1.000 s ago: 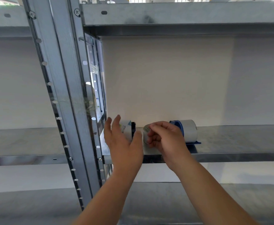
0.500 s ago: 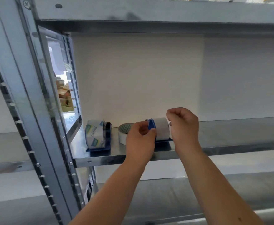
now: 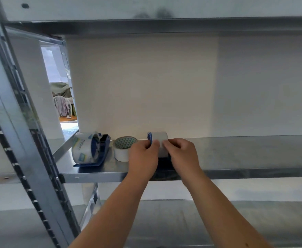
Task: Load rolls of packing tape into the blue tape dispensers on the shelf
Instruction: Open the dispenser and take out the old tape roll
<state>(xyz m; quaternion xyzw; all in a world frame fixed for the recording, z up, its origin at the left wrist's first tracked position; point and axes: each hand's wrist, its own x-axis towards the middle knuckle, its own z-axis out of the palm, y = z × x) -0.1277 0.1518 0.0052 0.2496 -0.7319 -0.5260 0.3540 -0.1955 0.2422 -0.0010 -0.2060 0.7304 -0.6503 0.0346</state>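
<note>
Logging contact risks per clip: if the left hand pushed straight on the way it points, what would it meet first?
The left hand already touches the blue dispenser holding the white tape roll; pushing on would press into those. Behind them, seemingly only the wall; depth is unclear.

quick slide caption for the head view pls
Both hands, left and right, grip a white roll in a blue dispenser on the shelf; loose roll beside.

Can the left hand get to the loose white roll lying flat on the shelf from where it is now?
Probably yes. The loose white roll lies just left of the left hand, nothing between them, but that hand is pinching the dispenser and must let go.
</note>
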